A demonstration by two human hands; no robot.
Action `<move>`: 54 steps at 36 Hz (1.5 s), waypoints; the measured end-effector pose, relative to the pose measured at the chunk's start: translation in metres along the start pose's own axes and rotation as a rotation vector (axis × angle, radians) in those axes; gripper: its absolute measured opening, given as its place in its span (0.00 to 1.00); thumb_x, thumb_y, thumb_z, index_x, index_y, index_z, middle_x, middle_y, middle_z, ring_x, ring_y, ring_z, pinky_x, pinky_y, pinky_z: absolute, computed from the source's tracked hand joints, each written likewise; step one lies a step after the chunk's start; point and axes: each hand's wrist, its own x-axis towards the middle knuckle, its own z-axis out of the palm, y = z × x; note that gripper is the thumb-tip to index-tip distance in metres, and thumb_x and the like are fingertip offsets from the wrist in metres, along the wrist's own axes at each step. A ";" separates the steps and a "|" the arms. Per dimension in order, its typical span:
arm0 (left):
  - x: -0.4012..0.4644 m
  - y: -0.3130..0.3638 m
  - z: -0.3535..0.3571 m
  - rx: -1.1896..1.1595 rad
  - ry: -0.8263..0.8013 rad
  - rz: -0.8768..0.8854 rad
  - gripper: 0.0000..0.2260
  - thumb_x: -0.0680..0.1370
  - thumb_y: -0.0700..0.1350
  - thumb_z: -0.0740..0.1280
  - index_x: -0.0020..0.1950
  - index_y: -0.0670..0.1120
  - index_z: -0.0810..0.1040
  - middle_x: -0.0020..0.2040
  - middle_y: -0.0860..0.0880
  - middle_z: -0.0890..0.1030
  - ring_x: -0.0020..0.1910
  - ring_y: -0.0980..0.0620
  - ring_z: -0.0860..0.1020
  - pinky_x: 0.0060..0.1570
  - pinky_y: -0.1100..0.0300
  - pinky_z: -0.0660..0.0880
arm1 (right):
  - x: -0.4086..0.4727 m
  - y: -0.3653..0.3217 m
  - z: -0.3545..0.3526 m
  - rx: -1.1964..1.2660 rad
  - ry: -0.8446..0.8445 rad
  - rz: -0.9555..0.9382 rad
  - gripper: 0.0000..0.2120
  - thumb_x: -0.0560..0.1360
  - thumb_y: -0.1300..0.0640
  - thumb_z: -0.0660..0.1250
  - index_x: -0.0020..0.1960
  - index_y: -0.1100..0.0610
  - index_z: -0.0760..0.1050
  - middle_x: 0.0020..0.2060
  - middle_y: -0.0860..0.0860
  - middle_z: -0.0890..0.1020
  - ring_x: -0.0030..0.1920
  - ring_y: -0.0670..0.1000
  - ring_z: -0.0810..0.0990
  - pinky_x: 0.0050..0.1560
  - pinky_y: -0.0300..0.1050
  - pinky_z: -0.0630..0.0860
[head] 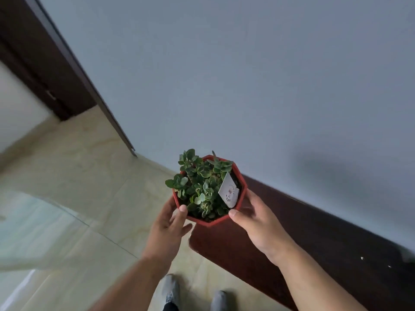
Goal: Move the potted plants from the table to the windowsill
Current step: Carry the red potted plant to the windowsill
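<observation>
A red octagonal pot point(241, 196) with a green succulent point(198, 182) and a white paper tag point(229, 191) is held between both hands, above the left end of a dark brown table point(314, 239). My left hand point(168, 223) grips the pot's left side with the thumb on the rim. My right hand point(258, 221) grips the right side, thumb on the front rim. The pot's base is hidden, so I cannot tell whether it touches the table. No windowsill is in view.
A pale grey wall point(247, 75) runs behind the table. A dark brown door frame point(58, 63) stands at the upper left. Beige floor tiles point(78, 176) lie to the left and below, with my two grey shoes point(193, 292) at the bottom.
</observation>
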 end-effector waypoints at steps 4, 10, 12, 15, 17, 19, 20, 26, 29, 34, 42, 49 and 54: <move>-0.020 0.031 -0.033 -0.098 0.114 0.029 0.18 0.83 0.47 0.63 0.73 0.58 0.72 0.58 0.61 0.85 0.64 0.57 0.80 0.70 0.47 0.73 | -0.001 -0.046 0.025 -0.029 -0.115 -0.050 0.21 0.79 0.58 0.72 0.67 0.39 0.76 0.61 0.38 0.84 0.63 0.37 0.81 0.66 0.41 0.75; -0.052 0.067 -0.106 -0.184 0.231 0.113 0.18 0.82 0.50 0.62 0.72 0.61 0.70 0.54 0.65 0.85 0.66 0.58 0.78 0.75 0.46 0.66 | 0.007 -0.100 0.096 -0.075 -0.300 -0.147 0.22 0.80 0.56 0.72 0.69 0.37 0.74 0.62 0.32 0.82 0.64 0.34 0.79 0.63 0.37 0.75; -0.063 0.076 -0.136 -0.231 0.302 0.157 0.17 0.83 0.46 0.61 0.71 0.59 0.70 0.52 0.65 0.86 0.61 0.61 0.80 0.75 0.47 0.66 | 0.012 -0.116 0.131 -0.105 -0.351 -0.176 0.23 0.79 0.56 0.72 0.71 0.39 0.73 0.64 0.36 0.82 0.67 0.38 0.78 0.69 0.44 0.74; -0.080 0.085 -0.185 -0.305 0.414 0.208 0.17 0.84 0.43 0.61 0.72 0.56 0.71 0.50 0.65 0.86 0.54 0.67 0.83 0.71 0.48 0.70 | 0.016 -0.140 0.188 -0.138 -0.462 -0.220 0.23 0.80 0.55 0.72 0.72 0.41 0.73 0.66 0.38 0.82 0.69 0.42 0.78 0.71 0.48 0.74; -0.088 0.090 -0.217 -0.343 0.484 0.215 0.18 0.84 0.42 0.61 0.72 0.55 0.72 0.50 0.65 0.86 0.52 0.67 0.83 0.69 0.47 0.73 | 0.017 -0.153 0.224 -0.163 -0.535 -0.253 0.24 0.80 0.54 0.72 0.73 0.42 0.73 0.68 0.40 0.81 0.70 0.44 0.78 0.72 0.51 0.74; -0.100 0.090 -0.255 -0.370 0.564 0.239 0.19 0.84 0.42 0.62 0.74 0.54 0.72 0.49 0.67 0.86 0.52 0.68 0.82 0.67 0.46 0.75 | 0.016 -0.168 0.268 -0.192 -0.613 -0.300 0.25 0.79 0.53 0.72 0.75 0.43 0.72 0.69 0.40 0.80 0.70 0.43 0.78 0.70 0.46 0.75; -0.108 0.089 -0.279 -0.377 0.602 0.254 0.19 0.84 0.43 0.62 0.74 0.54 0.72 0.49 0.67 0.85 0.51 0.68 0.82 0.66 0.46 0.76 | 0.015 -0.176 0.295 -0.195 -0.658 -0.323 0.25 0.80 0.54 0.72 0.75 0.44 0.72 0.69 0.40 0.80 0.70 0.43 0.78 0.67 0.41 0.77; -0.140 0.087 -0.366 -0.436 0.751 0.289 0.20 0.83 0.43 0.63 0.75 0.52 0.72 0.63 0.55 0.81 0.53 0.67 0.82 0.63 0.48 0.79 | -0.001 -0.201 0.399 -0.176 -0.822 -0.343 0.23 0.80 0.61 0.70 0.73 0.47 0.74 0.65 0.40 0.83 0.67 0.42 0.80 0.57 0.33 0.79; -0.154 0.083 -0.407 -0.483 0.814 0.315 0.19 0.83 0.42 0.63 0.75 0.50 0.71 0.63 0.55 0.82 0.53 0.66 0.83 0.64 0.47 0.78 | -0.009 -0.211 0.451 -0.203 -0.912 -0.338 0.23 0.81 0.60 0.69 0.74 0.48 0.73 0.67 0.41 0.82 0.69 0.42 0.79 0.66 0.40 0.75; -0.163 0.080 -0.460 -0.568 0.925 0.344 0.18 0.83 0.40 0.62 0.73 0.49 0.72 0.59 0.56 0.83 0.50 0.65 0.84 0.65 0.46 0.77 | -0.010 -0.223 0.524 -0.217 -1.039 -0.323 0.21 0.81 0.62 0.68 0.72 0.48 0.74 0.64 0.39 0.84 0.64 0.38 0.81 0.58 0.35 0.78; -0.143 0.080 -0.545 -0.599 1.035 0.331 0.17 0.83 0.44 0.64 0.72 0.51 0.74 0.63 0.54 0.82 0.54 0.62 0.84 0.65 0.44 0.77 | 0.024 -0.239 0.634 -0.215 -1.165 -0.255 0.20 0.80 0.65 0.68 0.68 0.50 0.76 0.62 0.41 0.85 0.61 0.40 0.83 0.55 0.36 0.80; -0.089 0.102 -0.635 -0.582 1.108 0.293 0.14 0.82 0.45 0.65 0.67 0.56 0.75 0.63 0.57 0.82 0.53 0.64 0.83 0.63 0.47 0.78 | 0.087 -0.267 0.738 -0.214 -1.241 -0.216 0.21 0.78 0.59 0.73 0.69 0.49 0.76 0.61 0.40 0.86 0.61 0.39 0.83 0.54 0.35 0.79; -0.043 0.128 -0.708 -0.583 1.155 0.262 0.19 0.82 0.44 0.65 0.73 0.51 0.72 0.63 0.56 0.81 0.53 0.63 0.84 0.63 0.47 0.78 | 0.134 -0.302 0.815 -0.228 -1.270 -0.170 0.21 0.78 0.58 0.74 0.68 0.47 0.76 0.61 0.42 0.86 0.62 0.41 0.83 0.54 0.35 0.78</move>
